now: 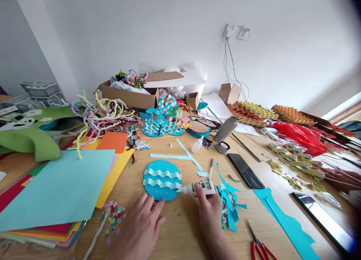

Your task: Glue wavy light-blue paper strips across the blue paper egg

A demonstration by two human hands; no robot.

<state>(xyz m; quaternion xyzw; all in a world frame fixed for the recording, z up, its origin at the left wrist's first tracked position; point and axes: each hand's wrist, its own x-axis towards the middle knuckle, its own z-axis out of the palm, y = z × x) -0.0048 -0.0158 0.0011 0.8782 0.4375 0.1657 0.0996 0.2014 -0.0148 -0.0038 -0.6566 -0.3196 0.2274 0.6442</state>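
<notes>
A bright blue paper circle (162,180) lies on the wooden table in front of me, with two pale wavy strips across it and small light dots. My left hand (142,224) rests palm down, fingers stretched out, fingertips at the circle's lower edge. In my right hand (209,211) is a white glue bottle (207,187), held almost level with its nozzle pointing left at the circle's right edge. Whether glue is coming out cannot be made out. Beside the right hand lie curled blue paper scraps (231,205) and a thin pen-like tool (211,169).
Coloured paper sheets (62,185) are stacked at left, near pipe cleaners (104,113). Pale strips (169,156), a small bottle (197,144) and a grey flask (226,128) stand or lie beyond. Red-handled scissors (258,245) and two phones (245,170) are at right, near another person's hand (344,179).
</notes>
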